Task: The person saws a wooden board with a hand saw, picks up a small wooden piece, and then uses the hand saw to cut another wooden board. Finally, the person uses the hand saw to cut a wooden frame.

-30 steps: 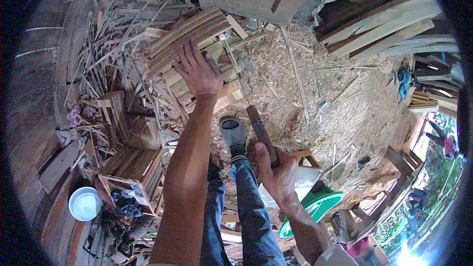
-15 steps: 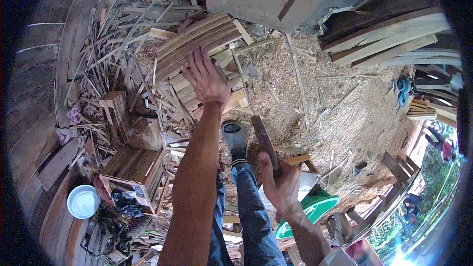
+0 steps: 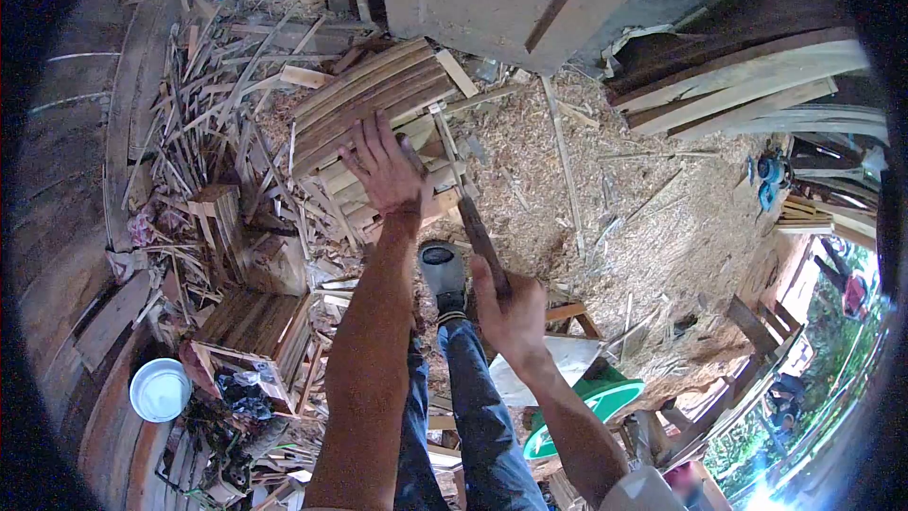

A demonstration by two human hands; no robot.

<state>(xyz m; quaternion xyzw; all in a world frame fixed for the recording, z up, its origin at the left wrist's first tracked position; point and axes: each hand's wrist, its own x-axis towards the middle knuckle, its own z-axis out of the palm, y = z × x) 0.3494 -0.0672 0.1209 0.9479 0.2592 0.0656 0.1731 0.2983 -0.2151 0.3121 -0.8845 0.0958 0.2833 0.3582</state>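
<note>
My left hand (image 3: 386,168) lies with its fingers spread on a slatted wooden panel (image 3: 364,95) made of narrow boards. Paler boards (image 3: 336,180) show beneath and beside it, partly covered by the hand. In my right hand (image 3: 515,314) is a long tool (image 3: 483,241) with a dark wooden handle, the fingers wrapped round its lower end. A thin, narrow part extends from the handle up to the panel's right edge; I cannot make out its exact kind. My shoe (image 3: 442,270) stands just below the boards.
Wood shavings (image 3: 530,161) cover the floor. Thin offcuts (image 3: 203,99) pile up at left, near wooden crates (image 3: 251,322) and a white bucket (image 3: 159,389). A green basin (image 3: 596,412) stands at lower right, a blue power tool (image 3: 771,175) farther right. Planks (image 3: 747,80) lean at upper right.
My right hand has moved up and left with the long tool, nearer the panel. My left hand has slid slightly down and left across the boards. The view has shifted a little.
</note>
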